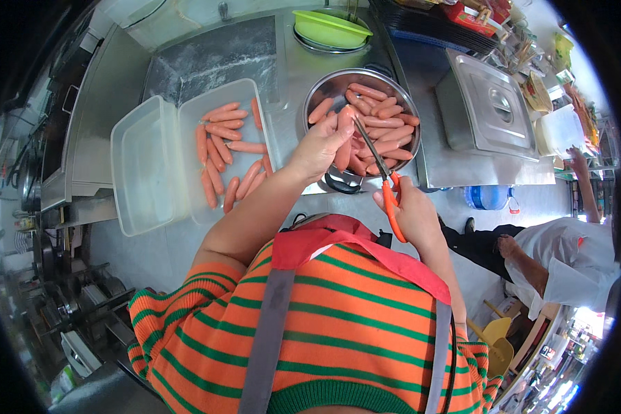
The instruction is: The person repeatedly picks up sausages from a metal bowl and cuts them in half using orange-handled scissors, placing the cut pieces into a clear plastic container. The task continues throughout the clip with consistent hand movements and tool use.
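My left hand (pixel 318 147) holds a sausage (pixel 345 121) upright over the round steel pot, with another sausage hanging just below it. In my right hand (pixel 413 209) are scissors with orange handles (pixel 388 199); their blades reach up to the top end of the held sausage. Several more sausages (pixel 383 122) fill the steel pot (pixel 310 98), which has black handles. To the left, a translucent plastic container (pixel 185 155) holds several sausages (pixel 225 132) lying loose. Whether the blades touch or cut the sausage I cannot tell.
An empty-looking translucent container or lid (pixel 142 165) lies at the left, before a steel sink (pixel 227 59). Behind the pot sits a green basin (pixel 331 32). A lidded steel container (pixel 489 103) stands on the right counter. Another person (pixel 564 259) is at the far right.
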